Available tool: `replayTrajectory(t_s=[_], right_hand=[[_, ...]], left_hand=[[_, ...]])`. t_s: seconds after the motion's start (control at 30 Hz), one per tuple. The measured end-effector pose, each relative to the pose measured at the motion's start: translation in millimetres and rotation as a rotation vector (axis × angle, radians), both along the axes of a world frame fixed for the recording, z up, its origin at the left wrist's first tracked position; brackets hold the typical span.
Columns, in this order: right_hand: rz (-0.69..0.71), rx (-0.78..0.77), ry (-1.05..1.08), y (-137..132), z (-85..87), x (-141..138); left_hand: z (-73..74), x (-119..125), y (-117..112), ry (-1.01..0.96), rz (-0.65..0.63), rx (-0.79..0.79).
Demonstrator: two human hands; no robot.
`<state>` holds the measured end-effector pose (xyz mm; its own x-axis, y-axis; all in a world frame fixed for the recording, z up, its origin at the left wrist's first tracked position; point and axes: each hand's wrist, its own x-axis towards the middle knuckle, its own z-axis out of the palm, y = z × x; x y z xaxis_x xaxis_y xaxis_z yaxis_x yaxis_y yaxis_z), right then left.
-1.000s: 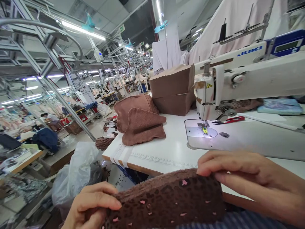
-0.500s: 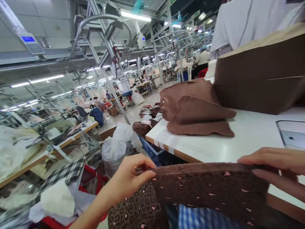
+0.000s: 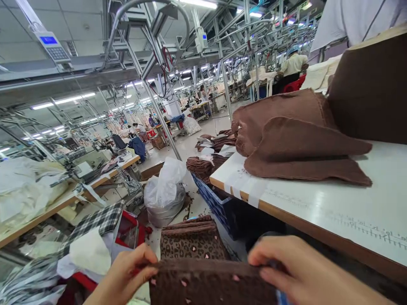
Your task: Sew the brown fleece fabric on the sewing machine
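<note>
Both hands grip the top edge of a dark brown leopard-print fabric piece with small pink marks, held low at the bottom of the view. My left hand pinches its left corner; my right hand has its fingers closed over the right part of the edge. Just beyond the held piece lies a stack of the same leopard-print pieces. Folded plain brown fabric rests on the white sewing table to the right.
A blue crate with brown pieces stands under the table's left end, a white plastic bag beside it. Left is another workbench with white cloth, plaid fabric and a red bin. Other people work far back.
The view has swung left and down, so the sewing machine has left the frame. The fabric piece and both hands have dropped below the table edge, and my hands are closer together.
</note>
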<state>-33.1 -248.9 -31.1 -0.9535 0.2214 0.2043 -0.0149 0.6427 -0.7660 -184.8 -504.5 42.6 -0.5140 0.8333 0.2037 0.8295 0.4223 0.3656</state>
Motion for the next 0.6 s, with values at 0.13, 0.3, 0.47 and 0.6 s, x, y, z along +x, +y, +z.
replayTrajectory(t_s=[0.13,0.3,0.47,0.6], right_hand=[[-0.027,0.015,-0.048,12,-6.3,-54],[-0.079,0.056,-0.111,62,-1.4,-49],[-0.078,0.203,0.017,130,36.2,21],[-0.346,0.311,0.126,212,54.8,90]], left_hand=[[-38.6,-60,11,0.082,0.028,0.012],[-77.0,-101,56,0.411,-0.045,0.192],[-65.6,-48,175,0.654,-0.385,0.34],[-32.5,16,306,0.377,-0.672,0.39]])
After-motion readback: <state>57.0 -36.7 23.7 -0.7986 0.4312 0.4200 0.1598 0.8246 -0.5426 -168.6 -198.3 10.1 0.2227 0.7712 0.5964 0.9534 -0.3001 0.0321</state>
